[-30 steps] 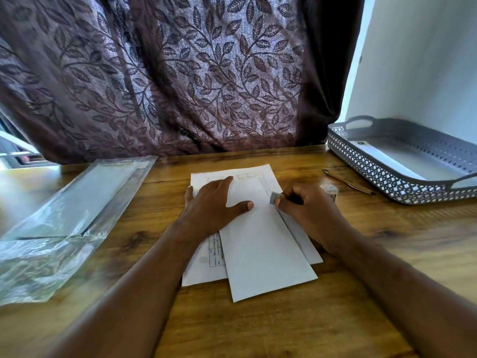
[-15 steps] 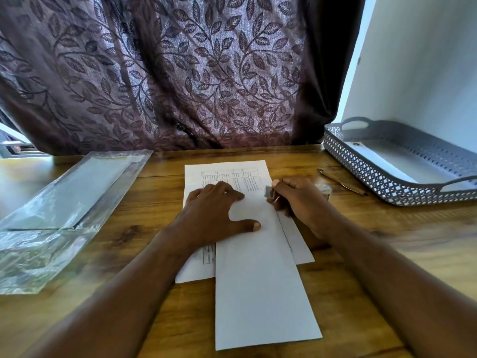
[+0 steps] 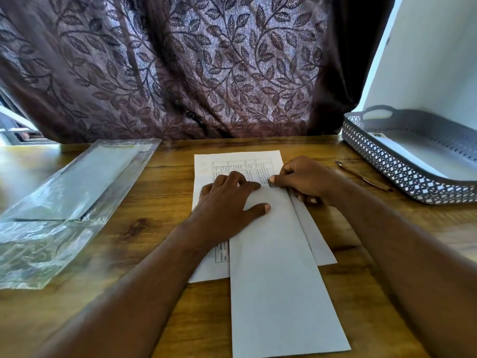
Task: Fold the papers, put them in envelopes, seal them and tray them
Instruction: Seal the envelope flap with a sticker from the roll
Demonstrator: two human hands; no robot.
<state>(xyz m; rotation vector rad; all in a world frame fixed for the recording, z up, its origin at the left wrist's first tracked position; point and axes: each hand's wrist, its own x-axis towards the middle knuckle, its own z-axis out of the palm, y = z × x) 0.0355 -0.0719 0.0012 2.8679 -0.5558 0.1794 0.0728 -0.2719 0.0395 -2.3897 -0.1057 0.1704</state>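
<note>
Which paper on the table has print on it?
The bottom sheet, showing a printed table; the long envelope lying over it is blank.

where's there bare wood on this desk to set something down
Bare wood lies between the plastic packet and the printed sheet, and along the near edge below that packet. Crowded: the middle, with left hand and right hand on the envelope; pen by tray.

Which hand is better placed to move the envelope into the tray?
Right. The tray sits on that side; the right hand pinches the far end of the envelope; the left hand lies flat on it.
</note>
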